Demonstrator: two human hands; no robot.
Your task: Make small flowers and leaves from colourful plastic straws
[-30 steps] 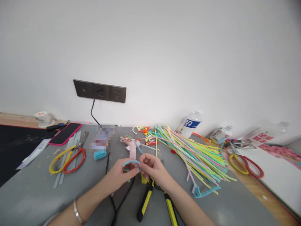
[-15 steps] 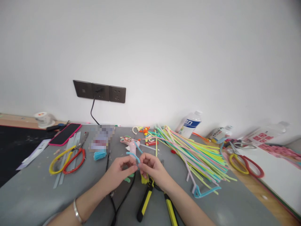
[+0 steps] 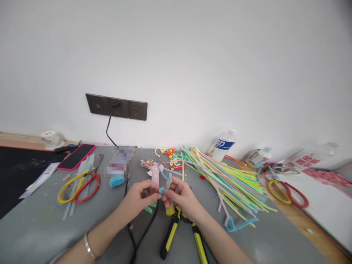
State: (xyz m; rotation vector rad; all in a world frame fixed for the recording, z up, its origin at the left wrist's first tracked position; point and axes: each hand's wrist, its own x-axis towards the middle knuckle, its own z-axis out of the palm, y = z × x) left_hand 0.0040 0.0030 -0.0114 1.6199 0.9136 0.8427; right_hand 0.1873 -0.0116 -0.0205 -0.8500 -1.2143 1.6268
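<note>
A short blue pipe cleaner [image 3: 169, 180] is pinched between both hands at the middle of the table. My left hand [image 3: 141, 196] is closed on its rounded left end. My right hand [image 3: 178, 196] grips it from the other side, and one end sticks up above the fingers. Just behind the hands stands a pink hot glue gun [image 3: 155, 175], partly hidden by them. Yellow-and-black pliers [image 3: 172, 233] lie under my right wrist, their jaws mostly covered. A black cable [image 3: 145, 231] runs below my left hand.
Many pastel pipe cleaners [image 3: 228, 183] are heaped on the right. Scissors [image 3: 86, 185] lie at left near a pink-edged phone [image 3: 77, 157] and a blue bundle [image 3: 117, 181]. A white bottle [image 3: 222, 146] stands against the wall. More scissors [image 3: 287, 190] rest at right.
The blue pipe cleaner has turned in my fingers: its free end pointed left before and now stands up by my right fingers. Both hands stay in nearly the same place.
</note>
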